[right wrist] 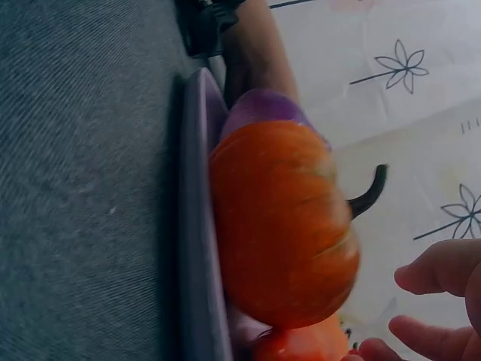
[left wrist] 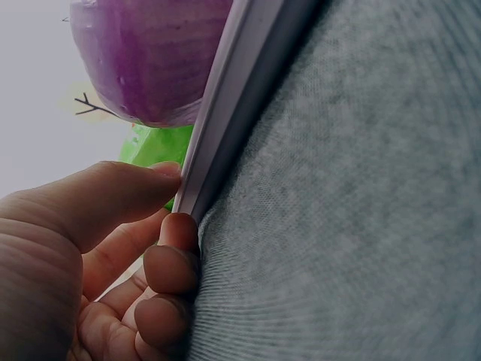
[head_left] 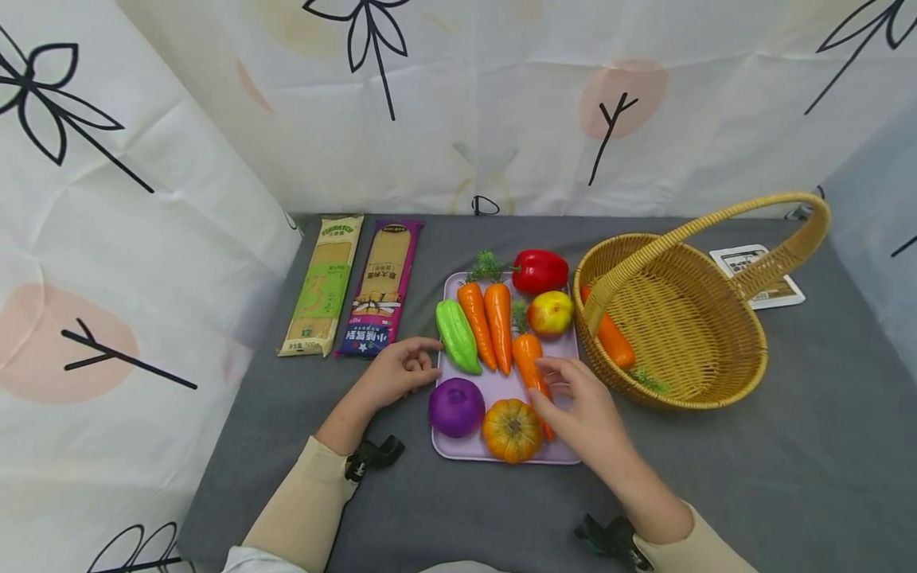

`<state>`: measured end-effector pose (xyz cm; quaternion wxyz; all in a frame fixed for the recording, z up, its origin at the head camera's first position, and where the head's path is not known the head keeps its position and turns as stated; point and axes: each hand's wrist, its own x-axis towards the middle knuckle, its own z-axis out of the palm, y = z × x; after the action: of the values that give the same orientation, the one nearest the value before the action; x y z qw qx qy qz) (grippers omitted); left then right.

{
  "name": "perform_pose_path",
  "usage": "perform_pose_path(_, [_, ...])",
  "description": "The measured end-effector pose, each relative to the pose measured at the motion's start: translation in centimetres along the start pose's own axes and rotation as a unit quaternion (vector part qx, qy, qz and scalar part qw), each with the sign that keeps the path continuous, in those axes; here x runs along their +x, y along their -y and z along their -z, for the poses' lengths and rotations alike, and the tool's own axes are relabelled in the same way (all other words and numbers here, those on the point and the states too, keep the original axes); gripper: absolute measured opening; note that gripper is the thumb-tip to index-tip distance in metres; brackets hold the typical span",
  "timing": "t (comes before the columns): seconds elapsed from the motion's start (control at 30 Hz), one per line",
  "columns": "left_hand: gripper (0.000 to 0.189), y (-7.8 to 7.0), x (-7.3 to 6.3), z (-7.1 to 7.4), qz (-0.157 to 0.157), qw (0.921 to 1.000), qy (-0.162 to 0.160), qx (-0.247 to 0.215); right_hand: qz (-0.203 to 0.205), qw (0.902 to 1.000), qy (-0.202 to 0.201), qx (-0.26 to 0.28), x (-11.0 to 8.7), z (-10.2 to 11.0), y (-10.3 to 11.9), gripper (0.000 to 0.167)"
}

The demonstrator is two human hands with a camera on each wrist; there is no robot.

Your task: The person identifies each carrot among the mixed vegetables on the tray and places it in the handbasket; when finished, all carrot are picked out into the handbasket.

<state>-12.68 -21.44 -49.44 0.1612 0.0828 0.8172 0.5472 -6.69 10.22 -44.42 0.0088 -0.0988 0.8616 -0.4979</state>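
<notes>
Tray (head_left: 493, 387) lies at frame centre; I see left grip (head_left: 397, 370) pinching it, right grip (head_left: 582, 404) relaxed over the lowest carrot (head_left: 528, 356).

The head view is bright and evenly lit, with soft, diffuse light on the white patterned curtain (head_left: 444, 135) and grey counter (head_left: 788, 438). Small glossy highlights sit on the red pepper (head_left: 540, 271) and purple onion (head_left: 456, 407); shadows around the tray (head_left: 444, 446) are faint. Wide-angle stretch shows toward the sides, where the curtain walls splay outward. Fine print on the pasta packets (head_left: 318, 286) is too small to read clearly.

Both wrist views are dimmer, with a cool, muted cast. In the left one, the background washes out pale, and a dark shadow follows the tray's edge. In the right one, the pumpkin (right wrist: 284, 226) looks slightly soft, and shadow borders the tray's side.
</notes>
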Motion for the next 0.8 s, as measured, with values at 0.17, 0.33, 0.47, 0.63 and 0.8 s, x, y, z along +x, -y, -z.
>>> perform_pose_path(0.17, [0.039,0.0,0.0,0.0,-0.002,1.0000,-0.003,0.002,-0.026,0.9996,0.002,-0.014,0.6,-0.8,-1.3,0.045])
perform_pose_path(0.33, [0.039,0.0,0.1,-0.1,-0.004,1.0000,-0.001,0.004,-0.076,0.9969,0.015,-0.016,1.1,-1.0,-2.0,0.052])
perform_pose_path(0.47, [0.039,0.0,0.1,-0.1,-0.007,0.9999,0.001,0.008,-0.126,0.9915,0.026,-0.024,1.3,-0.8,-2.2,0.056])
perform_pose_path(0.63, [0.039,-0.1,0.1,-0.1,-0.007,0.9999,0.000,0.008,-0.145,0.9877,0.028,-0.051,1.3,-0.8,-2.3,0.052])
perform_pose_path(0.8, [0.039,-0.2,0.0,-0.1,-0.003,0.9999,-0.004,0.011,-0.133,0.9890,0.023,-0.060,1.3,-1.0,-2.5,0.047])
